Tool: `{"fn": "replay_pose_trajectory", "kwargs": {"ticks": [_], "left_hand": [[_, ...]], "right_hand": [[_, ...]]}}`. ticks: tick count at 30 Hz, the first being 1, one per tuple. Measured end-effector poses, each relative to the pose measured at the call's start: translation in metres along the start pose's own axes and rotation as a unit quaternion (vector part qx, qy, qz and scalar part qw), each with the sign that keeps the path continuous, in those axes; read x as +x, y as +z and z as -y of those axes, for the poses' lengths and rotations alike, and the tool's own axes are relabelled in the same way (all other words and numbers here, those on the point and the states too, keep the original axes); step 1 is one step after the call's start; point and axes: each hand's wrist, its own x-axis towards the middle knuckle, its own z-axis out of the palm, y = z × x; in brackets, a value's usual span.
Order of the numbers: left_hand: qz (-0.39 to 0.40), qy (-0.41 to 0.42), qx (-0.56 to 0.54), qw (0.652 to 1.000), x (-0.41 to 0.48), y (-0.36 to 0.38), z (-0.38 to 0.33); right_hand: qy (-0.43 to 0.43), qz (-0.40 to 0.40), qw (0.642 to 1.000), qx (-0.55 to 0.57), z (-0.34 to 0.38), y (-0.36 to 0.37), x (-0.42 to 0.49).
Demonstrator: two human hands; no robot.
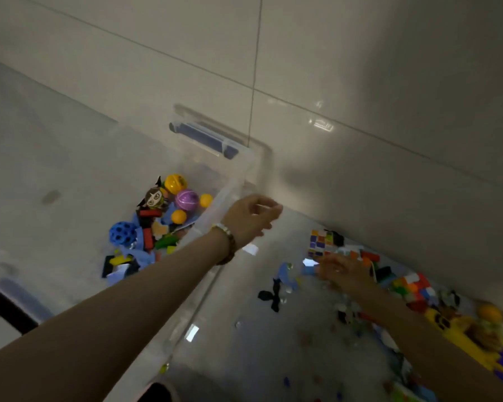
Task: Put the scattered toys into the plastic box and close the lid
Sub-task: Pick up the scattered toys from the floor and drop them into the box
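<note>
In the head view, the clear plastic box stands on the pale tiled floor left of centre, open at the top, with a blue latch on its far end near the glossy tiled wall. Toys already lie in its far half: a yellow ball, a purple ball, two small orange balls, a blue ball with holes, a round figure head and a jumble of red, black, green and blue pieces.

The left arm reaches in from the lower left of the frame, a beaded bracelet on its wrist. The left hand hangs over the box's right-hand rim at centre frame, its fingers loosely curled and blurred, with nothing visible in them.

The right hand is lower, at the right of the frame, well apart from the left, down among the scattered toys on the floor. It is blurred, and I cannot tell whether it grips anything. A multicoloured puzzle cube lies just beyond it, and a light blue piece sits at its fingertips.

More toys run along the foot of the wall towards the lower right: a heap of coloured bricks and a yellow toy. A black shape lies on the floor between the box and the right arm.
</note>
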Motion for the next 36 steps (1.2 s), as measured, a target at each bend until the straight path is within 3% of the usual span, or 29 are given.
{"fn": "replay_pose_trajectory", "kwargs": {"ticks": [3,6,13,17,21,26,29,32,36], "left_hand": [[0.074,-0.079,0.05,0.993,0.005,0.048,0.048],[0.078,-0.153,0.083,0.982,0.005,0.076,0.108],[0.108,-0.188,0.16,0.963,-0.005,0.097,0.187],[0.106,-0.218,0.075,0.967,-0.013,0.107,0.2],[0.132,-0.249,0.039,0.958,-0.018,0.115,0.209],[0.112,-0.303,-0.026,0.946,-0.015,0.114,0.214],[0.114,-0.338,-0.06,0.932,-0.013,0.117,0.21],[0.122,-0.393,-0.197,0.89,-0.011,0.116,0.202],[0.128,-0.401,-0.328,0.845,-0.007,0.099,0.197]], "right_hand": [[0.055,0.006,0.998,-0.027,-0.063,-0.013,-0.008],[0.076,0.006,0.996,-0.043,-0.112,-0.01,-0.012],[-0.003,0.002,0.99,-0.141,-0.161,0.027,-0.018],[-0.09,-0.038,0.98,-0.171,-0.179,0.044,-0.014],[-0.109,-0.079,0.966,-0.222,-0.186,0.055,-0.011],[-0.096,-0.097,0.975,-0.174,-0.19,0.06,-0.018],[-0.065,-0.074,0.991,-0.087,-0.178,0.063,-0.019],[-0.063,-0.038,0.996,0.045,-0.15,0.07,-0.014],[-0.102,0.039,0.994,0.025,-0.117,0.08,-0.003]]}}
